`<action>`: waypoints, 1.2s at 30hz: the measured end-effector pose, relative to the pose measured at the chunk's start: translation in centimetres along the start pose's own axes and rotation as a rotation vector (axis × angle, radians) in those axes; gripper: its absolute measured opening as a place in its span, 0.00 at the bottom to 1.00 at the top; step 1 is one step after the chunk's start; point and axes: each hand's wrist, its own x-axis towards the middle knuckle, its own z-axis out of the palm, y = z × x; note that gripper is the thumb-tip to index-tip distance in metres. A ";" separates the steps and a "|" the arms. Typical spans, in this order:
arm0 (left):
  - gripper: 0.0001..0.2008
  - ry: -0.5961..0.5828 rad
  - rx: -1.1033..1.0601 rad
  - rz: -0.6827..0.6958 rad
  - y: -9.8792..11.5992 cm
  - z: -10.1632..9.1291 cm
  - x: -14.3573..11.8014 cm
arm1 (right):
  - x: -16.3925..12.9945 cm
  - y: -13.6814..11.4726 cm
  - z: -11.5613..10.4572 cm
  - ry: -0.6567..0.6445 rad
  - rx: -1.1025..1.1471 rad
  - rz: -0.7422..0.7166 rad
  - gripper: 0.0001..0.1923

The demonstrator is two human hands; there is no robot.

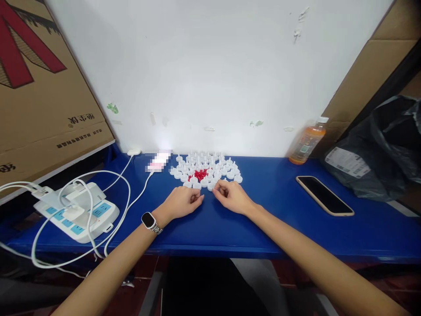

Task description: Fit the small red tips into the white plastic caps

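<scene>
Apparently at a step of handling nozzle-topped white caps (217,174) on a blue table (269,184)

Curling the left hand (182,202) loosely at the near side of the caps, cannot tell whether empty; facing small red pieces (201,174) heaped among the caps; bending the right hand (233,196) with thumb and forefinger close together beside the nearest caps, cannot tell whether gripping anything; probably calling next for a light, exact fingertip pinch; leaving an orange-drink bottle (305,144) and a smartphone (325,195) farther right

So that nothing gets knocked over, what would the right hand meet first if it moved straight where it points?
The right hand would probably first meet the white plastic piece just ahead; whether they touch is unclear.
</scene>
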 end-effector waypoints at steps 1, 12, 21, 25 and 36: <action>0.21 0.001 -0.001 0.002 0.0 0.0 0.0 | 0.0 0.0 0.0 -0.006 0.001 0.004 0.08; 0.21 -0.002 0.008 0.013 0.0 0.0 0.1 | 0.0 -0.2 -0.1 -0.032 -0.031 0.009 0.08; 0.21 0.005 0.008 0.011 -0.2 0.1 0.1 | 0.0 0.0 0.0 -0.036 -0.054 0.007 0.08; 0.21 0.013 -0.012 0.008 -0.1 -0.2 0.0 | 0.0 0.1 0.0 -0.037 -0.049 0.002 0.08; 0.19 0.088 -0.061 -0.084 -1.2 -1.2 -0.2 | -0.1 0.2 0.0 -0.042 -0.048 0.003 0.08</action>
